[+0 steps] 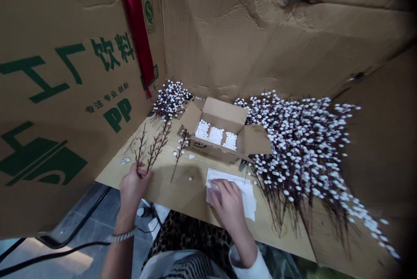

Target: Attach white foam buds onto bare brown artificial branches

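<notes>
My left hand (132, 185) is closed around the stems of bare dark twigs (153, 146) that rise over the cardboard table (182, 192). My right hand (228, 198) rests palm down on a white sheet (249, 194), with its fingers curled near the sheet's left edge; whether they pinch anything I cannot make out. Between the hands lies a twig with a few white buds (179, 151) and a loose white bead (190, 178). Behind stands a small open carton (224, 118) holding white foam beads (215, 134).
A large heap of branches covered in white buds (302, 153) fills the right side. A smaller bunch (171, 98) lies at the back left. Cardboard walls (65, 96) enclose the space, a red ribbon (137, 22) hangs down, and black cables (48, 253) run on the floor.
</notes>
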{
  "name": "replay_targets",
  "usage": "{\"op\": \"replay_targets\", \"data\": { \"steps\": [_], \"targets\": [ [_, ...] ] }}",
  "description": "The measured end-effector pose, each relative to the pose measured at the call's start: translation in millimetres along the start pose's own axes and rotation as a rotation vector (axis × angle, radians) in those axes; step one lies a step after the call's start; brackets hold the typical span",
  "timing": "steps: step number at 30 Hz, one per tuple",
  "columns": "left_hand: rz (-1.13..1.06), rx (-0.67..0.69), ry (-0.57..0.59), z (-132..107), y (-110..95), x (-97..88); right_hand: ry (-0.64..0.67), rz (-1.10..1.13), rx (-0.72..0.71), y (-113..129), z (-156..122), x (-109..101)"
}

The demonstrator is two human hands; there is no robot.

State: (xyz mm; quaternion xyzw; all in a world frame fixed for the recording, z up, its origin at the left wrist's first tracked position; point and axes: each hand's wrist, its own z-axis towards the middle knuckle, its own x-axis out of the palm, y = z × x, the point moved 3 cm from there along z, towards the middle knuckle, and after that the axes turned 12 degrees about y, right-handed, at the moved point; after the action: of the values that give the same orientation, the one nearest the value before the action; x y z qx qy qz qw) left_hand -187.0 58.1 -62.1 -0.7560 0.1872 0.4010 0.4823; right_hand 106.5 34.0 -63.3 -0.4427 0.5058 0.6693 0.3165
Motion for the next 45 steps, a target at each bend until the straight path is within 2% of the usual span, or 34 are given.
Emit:
{"op": "replay_targets", "data": {
  "steps": [4, 7, 9, 12, 15, 20, 24, 31, 35, 38, 41, 45],
  "targets": [
    [-0.116, -0.003, -0.093, -5, -1, -5.5, -0.185, -0.008, 0.109, -48, -21, -21],
    [-0.286, 0.077, -0.151, -8, -6, -6.7, -0.213, -0.061, 0.216, -87, -34, -28],
    [-0.406, 0.154, -0.111, -11, -13, -2.8, -0.204, -0.090, 0.261, -105, -41, -29],
    [-0.738, 0.235, 0.088, -21, -28, 12.8, -0.179, -0.114, 0.270, -117, -47, -26],
    [-1.083, 0.280, 0.270, -38, -43, 33.2, -0.159, -0.112, 0.254, -116, -49, -22],
    [-1.292, 0.201, 0.458, -66, -53, 60.7, -0.113, -0.088, 0.217, -106, -45, -17],
    [-1.275, 0.139, 0.631, -85, -51, 71.6, -0.082, -0.071, 0.194, -100, -38, -15],
    [-1.240, -0.021, 0.775, -126, -29, 92.4, -0.072, -0.036, 0.152, -90, -32, -15],
    [-1.283, -0.049, 0.986, -147, -20, 97.3, -0.093, -0.011, 0.136, -88, -31, -13],
    [-1.263, -0.068, 1.098, -154, -15, 95.8, -0.128, 0.002, 0.140, -87, -31, -13],
    [-1.215, -0.101, 1.105, -149, -15, 98.0, -0.165, 0.010, 0.155, -85, -32, -14],
    [-1.088, 0.025, 0.890, -130, -31, 101.8, -0.175, 0.019, 0.170, -85, -33, -17]
  ]
}}
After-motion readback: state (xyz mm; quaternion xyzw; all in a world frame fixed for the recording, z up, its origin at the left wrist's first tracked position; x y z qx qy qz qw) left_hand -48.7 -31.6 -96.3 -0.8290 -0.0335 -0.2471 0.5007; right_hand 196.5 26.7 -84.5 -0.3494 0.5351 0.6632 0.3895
